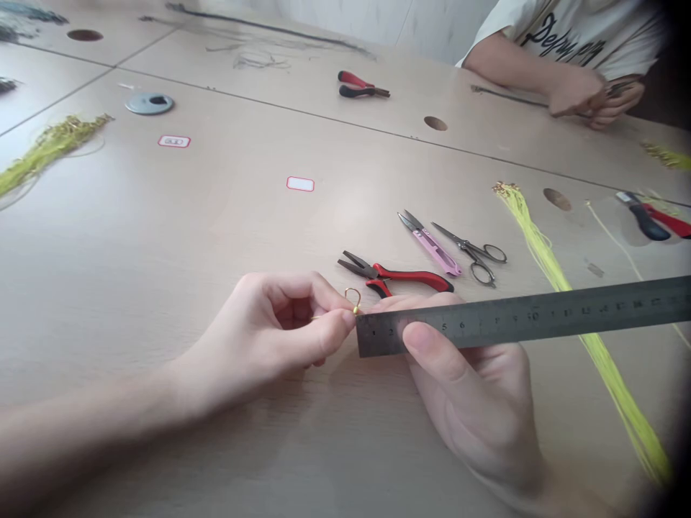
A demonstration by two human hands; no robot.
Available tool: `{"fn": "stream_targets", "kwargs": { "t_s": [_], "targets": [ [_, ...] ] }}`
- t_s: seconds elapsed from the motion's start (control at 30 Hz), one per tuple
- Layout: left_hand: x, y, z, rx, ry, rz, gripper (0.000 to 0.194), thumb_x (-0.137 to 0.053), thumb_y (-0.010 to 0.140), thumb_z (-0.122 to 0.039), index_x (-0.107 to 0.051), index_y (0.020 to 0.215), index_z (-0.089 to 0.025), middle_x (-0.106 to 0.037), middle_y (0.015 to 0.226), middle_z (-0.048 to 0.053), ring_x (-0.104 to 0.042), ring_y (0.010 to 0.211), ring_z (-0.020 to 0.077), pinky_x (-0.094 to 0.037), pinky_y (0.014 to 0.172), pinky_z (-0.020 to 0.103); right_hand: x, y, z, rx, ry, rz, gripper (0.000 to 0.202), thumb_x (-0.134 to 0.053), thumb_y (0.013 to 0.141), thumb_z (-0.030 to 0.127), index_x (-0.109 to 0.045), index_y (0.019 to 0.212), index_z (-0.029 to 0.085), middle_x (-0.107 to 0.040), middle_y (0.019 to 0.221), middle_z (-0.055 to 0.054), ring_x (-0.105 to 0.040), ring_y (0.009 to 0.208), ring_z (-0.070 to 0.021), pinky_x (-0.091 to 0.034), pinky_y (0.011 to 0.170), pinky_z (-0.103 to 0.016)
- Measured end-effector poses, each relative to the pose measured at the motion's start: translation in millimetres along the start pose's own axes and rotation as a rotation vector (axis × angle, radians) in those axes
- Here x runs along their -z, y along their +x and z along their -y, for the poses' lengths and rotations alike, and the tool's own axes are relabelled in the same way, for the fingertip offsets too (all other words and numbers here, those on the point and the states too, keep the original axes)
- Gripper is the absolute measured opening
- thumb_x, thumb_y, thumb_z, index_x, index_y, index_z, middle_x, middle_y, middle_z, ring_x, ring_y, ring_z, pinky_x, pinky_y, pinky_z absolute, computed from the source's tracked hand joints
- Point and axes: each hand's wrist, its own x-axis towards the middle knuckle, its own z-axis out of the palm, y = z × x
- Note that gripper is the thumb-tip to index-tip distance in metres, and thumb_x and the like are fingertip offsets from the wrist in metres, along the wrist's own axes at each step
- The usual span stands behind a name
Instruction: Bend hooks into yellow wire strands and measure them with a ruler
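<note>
Between thumb and forefinger, my left hand point(291, 327) pinches a small gold-coloured wire hook point(353, 291) with a bit of yellow cord at its base. My right hand point(469, 388) grips a metal ruler point(518, 316), thumb on the front face and fingers behind. The ruler's low-number end sits right by the left fingertips and the hook, and its far end runs off to the right. Just beyond the hands lie pliers point(399, 275) with red and black handles, pink thread snips point(432, 244) and dark folding scissors point(475, 252).
A bundle of yellow cords point(545, 252) with gold ends lies at right, partly under the ruler; another yellow bundle point(54, 144) is at left. Further back are more pliers point(361, 85), a grey disc point(150, 103) and labels point(300, 184). Across the table, a co-worker's hands point(594, 97) hold dark cords.
</note>
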Motion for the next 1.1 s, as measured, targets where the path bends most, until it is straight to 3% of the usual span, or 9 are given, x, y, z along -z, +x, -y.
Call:
{"fn": "stream_targets", "kwargs": {
  "t_s": [0.3,0.5,1.1],
  "targets": [
    [-1.6,2.9,-3.4,-0.005,0.041,0.000,0.019,-0.058,0.077,-0.016,-0.059,0.059,-0.017,-0.047,0.050,-0.006,-0.043,0.048,0.0043,-0.037,0.044,0.011,0.7,0.5,1.1,-0.012,-0.064,-0.066,0.011,-0.055,0.085,0.027,-0.064,0.080,0.030,-0.064,0.074,0.001,-0.060,0.076,-0.0205,-0.053,0.078,-0.044],
    [-1.3,1.5,-3.0,-0.020,0.063,-0.009,0.018,-0.058,0.077,-0.017,-0.060,0.059,-0.017,-0.048,0.051,-0.006,-0.043,0.048,0.0044,-0.037,0.044,0.011,0.4,0.9,1.3,-0.019,-0.049,-0.058,0.013,-0.054,0.086,0.026,-0.065,0.082,0.030,-0.066,0.078,0.001,-0.061,0.087,-0.0225,-0.053,0.082,-0.045],
    [-0.9,0.6,-4.5,-0.006,0.045,0.008,0.019,-0.058,0.076,-0.018,-0.060,0.058,-0.017,-0.046,0.050,-0.005,-0.041,0.047,0.0046,-0.036,0.042,0.011,1.4,0.1,0.7,-0.015,-0.040,-0.075,0.011,-0.056,0.085,0.026,-0.064,0.079,0.030,-0.060,0.073,0.000,-0.058,0.072,-0.0199,-0.052,0.075,-0.043]
  ]
}}
